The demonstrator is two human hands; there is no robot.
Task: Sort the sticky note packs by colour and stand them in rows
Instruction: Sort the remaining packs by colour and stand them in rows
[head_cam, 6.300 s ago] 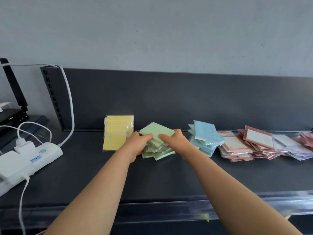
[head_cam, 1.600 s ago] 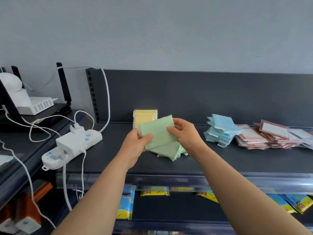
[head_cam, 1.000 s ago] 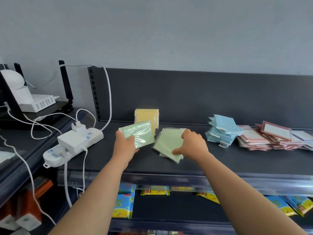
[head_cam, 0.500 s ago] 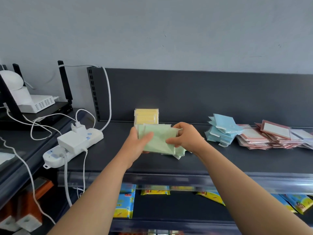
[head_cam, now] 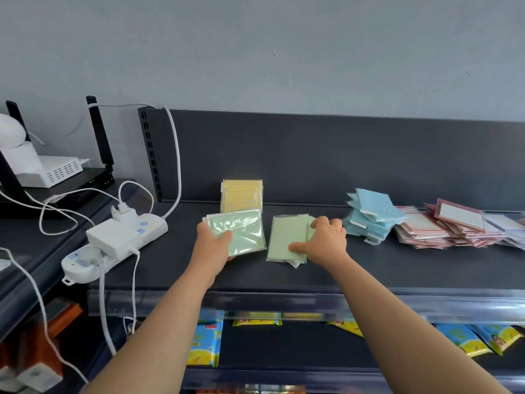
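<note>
My left hand (head_cam: 213, 245) grips a bundle of green sticky note packs (head_cam: 244, 233), held tilted just above the dark shelf (head_cam: 369, 268). Right of it lies a small flat pile of green packs (head_cam: 284, 241). My right hand (head_cam: 324, 241) grips that pile's right edge, thumb on top. Yellow packs (head_cam: 241, 196) stand in a row against the shelf's back panel, behind the bundle. A loose heap of blue packs (head_cam: 369, 220) lies to the right, then a heap of pink packs (head_cam: 443, 226).
A white power strip (head_cam: 113, 243) with plugs and cables sits at the shelf's left end. A router with black antennas (head_cam: 56, 172) stands on a side ledge. Yellow-and-blue packets (head_cam: 207, 345) lie on the lower shelf.
Half a second ago both hands held the green packs together. Now they are apart: my left hand has carried its bundle to the left, and my right hand has dropped to the pile.
</note>
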